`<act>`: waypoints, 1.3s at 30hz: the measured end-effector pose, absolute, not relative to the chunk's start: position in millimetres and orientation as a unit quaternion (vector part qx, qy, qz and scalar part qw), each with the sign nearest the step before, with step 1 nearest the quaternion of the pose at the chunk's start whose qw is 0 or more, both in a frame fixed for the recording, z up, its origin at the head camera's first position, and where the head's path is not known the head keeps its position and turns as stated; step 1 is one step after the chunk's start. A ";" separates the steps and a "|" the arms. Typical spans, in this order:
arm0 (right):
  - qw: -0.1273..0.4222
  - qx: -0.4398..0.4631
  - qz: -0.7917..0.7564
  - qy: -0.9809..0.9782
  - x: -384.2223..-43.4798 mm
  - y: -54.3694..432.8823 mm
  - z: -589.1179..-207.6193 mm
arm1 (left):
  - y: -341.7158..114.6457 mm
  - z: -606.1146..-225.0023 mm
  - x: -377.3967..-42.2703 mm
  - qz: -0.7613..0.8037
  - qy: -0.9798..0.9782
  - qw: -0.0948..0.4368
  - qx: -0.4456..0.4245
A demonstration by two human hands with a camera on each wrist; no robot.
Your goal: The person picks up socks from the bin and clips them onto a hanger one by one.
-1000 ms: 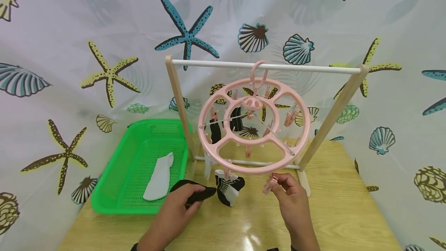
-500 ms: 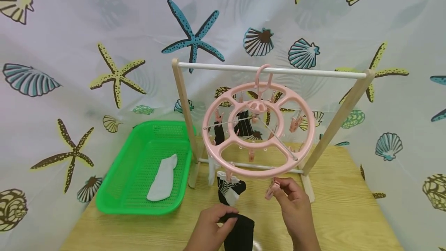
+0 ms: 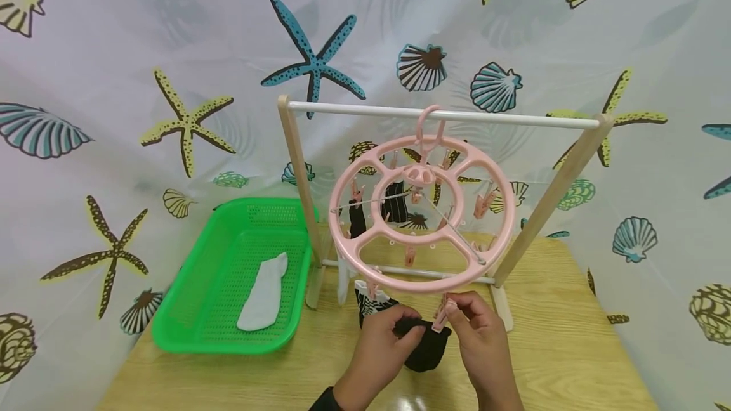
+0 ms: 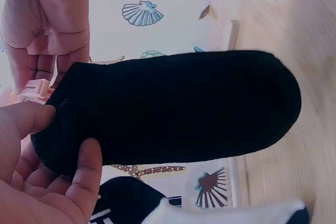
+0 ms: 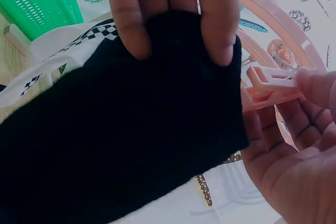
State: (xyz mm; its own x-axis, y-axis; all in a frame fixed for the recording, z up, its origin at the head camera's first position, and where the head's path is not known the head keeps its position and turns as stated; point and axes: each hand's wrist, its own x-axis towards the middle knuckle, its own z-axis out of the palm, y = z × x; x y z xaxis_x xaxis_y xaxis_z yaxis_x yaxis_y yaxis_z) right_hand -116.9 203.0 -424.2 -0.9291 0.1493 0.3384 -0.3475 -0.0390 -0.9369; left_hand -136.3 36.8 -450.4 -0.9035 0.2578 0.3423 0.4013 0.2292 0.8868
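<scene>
Near its opening edge, a black sock (image 3: 427,352) is pinched between the thumb and fingers of my left hand (image 3: 378,342). My right hand (image 3: 484,338) squeezes a pink clothespin (image 3: 441,318) that hangs from the front of the round pink hanger (image 3: 422,285). In the right wrist view the sock's edge meets the mouth of the clothespin (image 5: 273,80); I cannot tell whether cloth is inside it. The toe end of the sock (image 4: 226,103) sticks out free in the left wrist view. A black-and-white sock (image 3: 372,298) hangs behind my left hand, partly hidden by it.
At left stands a green basket (image 3: 185,287) with a white sock (image 3: 264,297) in it. The hanger hooks over a white bar (image 3: 354,108) between wooden posts (image 3: 551,208). Dark socks (image 3: 357,219) and several unused clothespins (image 3: 482,204) hang farther back.
My left hand has brought the black sock from beside the basket rightward, then up to the clothespin. The right hand has stayed at the clothespin.
</scene>
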 end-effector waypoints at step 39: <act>0.171 0.089 0.718 -0.669 -114.1 203.3 -428.7 | 36.9 -441.9 -130.8 -0.632 -0.730 0.105 -0.239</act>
